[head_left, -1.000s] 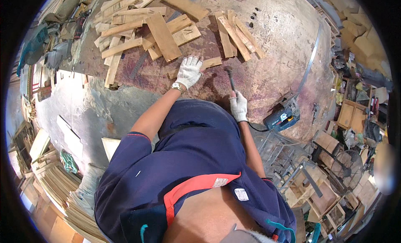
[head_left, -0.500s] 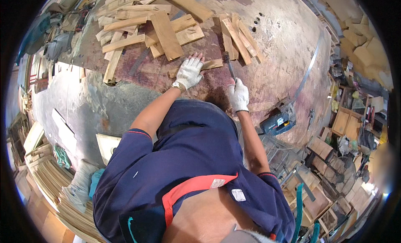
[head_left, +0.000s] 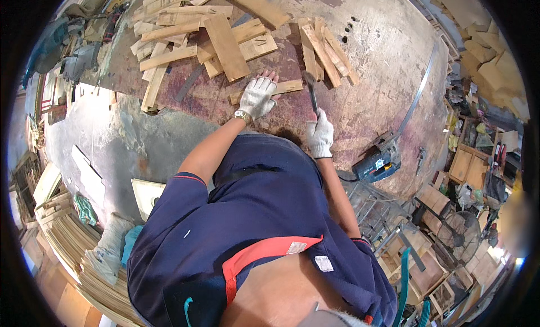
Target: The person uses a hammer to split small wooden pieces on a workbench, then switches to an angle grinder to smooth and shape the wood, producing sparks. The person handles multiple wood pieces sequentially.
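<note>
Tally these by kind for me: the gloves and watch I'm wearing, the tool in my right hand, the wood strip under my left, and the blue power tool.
White gloves: 2
Wristwatch: 1
Hammer, in the right hand: 1
Wood strip, under the left hand: 1
Blue power tool: 1
Total: 6

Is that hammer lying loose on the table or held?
Held: the gloved right hand is wrapped around the handle of the hammer. Whether its head touches the table, I can't tell.
</note>
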